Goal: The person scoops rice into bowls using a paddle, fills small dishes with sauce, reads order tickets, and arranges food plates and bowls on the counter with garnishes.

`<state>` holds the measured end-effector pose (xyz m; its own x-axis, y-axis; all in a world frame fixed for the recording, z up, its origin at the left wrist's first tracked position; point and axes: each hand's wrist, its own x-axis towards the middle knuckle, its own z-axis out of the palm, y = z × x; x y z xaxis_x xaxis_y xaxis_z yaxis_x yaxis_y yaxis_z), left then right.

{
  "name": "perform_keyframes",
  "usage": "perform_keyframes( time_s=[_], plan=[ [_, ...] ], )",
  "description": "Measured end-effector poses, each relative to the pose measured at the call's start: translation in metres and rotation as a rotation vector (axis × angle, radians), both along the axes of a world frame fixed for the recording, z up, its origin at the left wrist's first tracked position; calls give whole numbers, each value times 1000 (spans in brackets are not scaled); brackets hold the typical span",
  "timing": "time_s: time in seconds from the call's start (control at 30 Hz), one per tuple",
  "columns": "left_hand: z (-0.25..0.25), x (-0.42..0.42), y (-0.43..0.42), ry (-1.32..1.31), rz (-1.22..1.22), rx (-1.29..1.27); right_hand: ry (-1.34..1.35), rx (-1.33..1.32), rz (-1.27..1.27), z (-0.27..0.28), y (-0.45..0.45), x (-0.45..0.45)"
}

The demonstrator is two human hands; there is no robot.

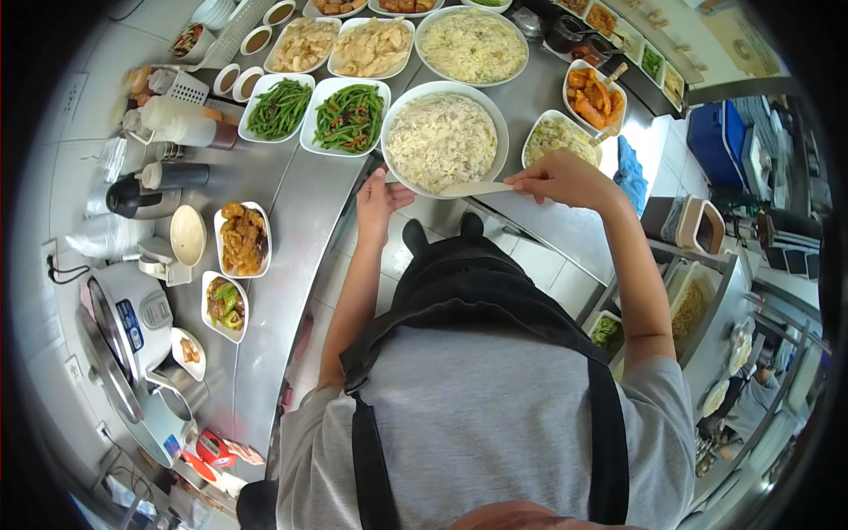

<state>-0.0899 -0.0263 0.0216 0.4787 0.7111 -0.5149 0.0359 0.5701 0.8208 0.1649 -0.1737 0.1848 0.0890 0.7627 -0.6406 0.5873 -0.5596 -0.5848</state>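
A large white bowl of pale fried rice [443, 140] stands at the counter's near edge. My right hand [561, 179] is closed around the handle of a flat white spatula [477, 188]. The spatula points left, its blade at the bowl's near rim. By the bowl's lower left rim is my left hand [387, 199], thumb apart and fingers stretched toward the bowl; whether they touch its underside I cannot tell. Just beyond my right hand sits a white dish of pale shredded food [561, 140].
Two dishes of green beans [351, 117] stand left of the bowl, with another rice bowl [472, 46] behind. A dish of orange food [594, 99] is at the right. Along the left counter are dishes of browned food [244, 238], bottles [177, 175] and a rice cooker [132, 309].
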Motion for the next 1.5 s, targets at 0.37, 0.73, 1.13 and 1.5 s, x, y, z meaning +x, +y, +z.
perform_keyframes(
  time_s=[0.37,0.73,1.13,1.5],
  plan=[
    [7,-1,-53,-113,-103,-82,27,236,9,-3,11,10],
    [20,15,-78,-134,-59,-15,-8,390,-73,-4,25,26],
    [30,12,-116,347,207,645,179,820,-410,-67,-20,-7],
    [95,-1,-108,-98,549,601,324,846,352,-39,19,-128]
  ],
)
